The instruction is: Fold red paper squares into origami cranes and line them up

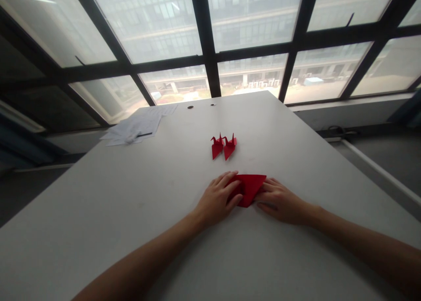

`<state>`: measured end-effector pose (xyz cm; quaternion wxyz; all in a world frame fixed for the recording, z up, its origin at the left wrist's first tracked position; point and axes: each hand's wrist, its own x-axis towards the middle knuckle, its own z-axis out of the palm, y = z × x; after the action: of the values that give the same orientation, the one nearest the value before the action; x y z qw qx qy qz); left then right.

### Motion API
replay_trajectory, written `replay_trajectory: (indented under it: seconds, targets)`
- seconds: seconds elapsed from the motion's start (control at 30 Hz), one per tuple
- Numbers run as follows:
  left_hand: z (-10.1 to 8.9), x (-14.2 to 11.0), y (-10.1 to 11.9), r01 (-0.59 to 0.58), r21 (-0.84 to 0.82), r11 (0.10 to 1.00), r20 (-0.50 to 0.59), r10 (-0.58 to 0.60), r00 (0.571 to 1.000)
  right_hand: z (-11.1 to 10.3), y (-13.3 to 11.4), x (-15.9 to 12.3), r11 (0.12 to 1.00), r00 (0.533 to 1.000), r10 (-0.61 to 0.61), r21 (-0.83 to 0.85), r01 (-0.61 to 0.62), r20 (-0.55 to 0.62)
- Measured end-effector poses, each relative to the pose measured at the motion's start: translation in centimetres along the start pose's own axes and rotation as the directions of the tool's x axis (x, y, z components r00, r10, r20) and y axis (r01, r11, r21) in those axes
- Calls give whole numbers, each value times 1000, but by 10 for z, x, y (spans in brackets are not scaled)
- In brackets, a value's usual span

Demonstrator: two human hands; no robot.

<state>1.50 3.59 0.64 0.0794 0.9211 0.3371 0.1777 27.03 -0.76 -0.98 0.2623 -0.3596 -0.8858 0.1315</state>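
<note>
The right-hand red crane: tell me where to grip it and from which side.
Probably pinch the red crane by its straight upright point, coming from the right and above. That point rises clear of the body, while the other crane crowds its left side and a wing slopes toward the camera.

Bright backlight from washed-out windows [253, 18], dim foreground, soft shadows, stretched edges

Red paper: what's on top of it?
The left hand is over the left part of the red paper; what it covers there can't be seen.
</note>
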Motion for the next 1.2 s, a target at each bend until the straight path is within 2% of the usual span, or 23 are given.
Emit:
replay_trajectory:
  seconds: [0.13,0.3,0.4,0.47,0.53,0.57,0.6,0.67,0.73,0.8,0.87,1.0,1.2]
  targets:
    - [0,-1,0,-38,12,999,1,38,999,0,1,0,1000,1000,7,-8,-7,0]
    - [-1,-4,3,-107,-57,993,7,107,994,-1,-1,1,999,1000,-3,36,4,-17]
    - [1,-5,0,-131,-68,989,-17,130,991,-1,-2,1,996,994,44,81,-36,-95]
    - [2,-5,-2,-150,-57,987,-24,149,989,-2,-1,1,989,955,141,87,-122,-263]
    - [4,-4,-3,-174,-40,984,-3,174,985,-4,0,0,976,866,215,63,-209,-453]
    - [5,-5,-3,-190,-30,981,18,190,982,-5,0,-1,973,833,215,34,-230,-510]
    - [6,-5,-3,-204,-20,979,45,205,978,-6,-1,-1,973,829,191,-9,-229,-526]
    - [6,-6,-3,-226,5,974,103,225,969,-7,-2,-1,980,894,98,-116,-164,-437]
    - [7,-7,-3,-235,30,972,141,229,963,-6,-4,0,977,968,19,-202,-71,-250]
    - [6,-9,-4,-231,54,972,144,221,965,-2,-6,0,968,996,17,-249,-38,-89]
    - [6,-11,-4,-219,78,973,107,210,972,1,-5,0,960,998,63,-272,-61,-2]
    - [3,-16,2,-169,104,980,35,166,986,5,-3,-1,952,993,112,-291,-96,42]
    - [4,-24,18,-195,120,973,125,180,976,10,-1,-6,922,982,190,-345,-174,13]
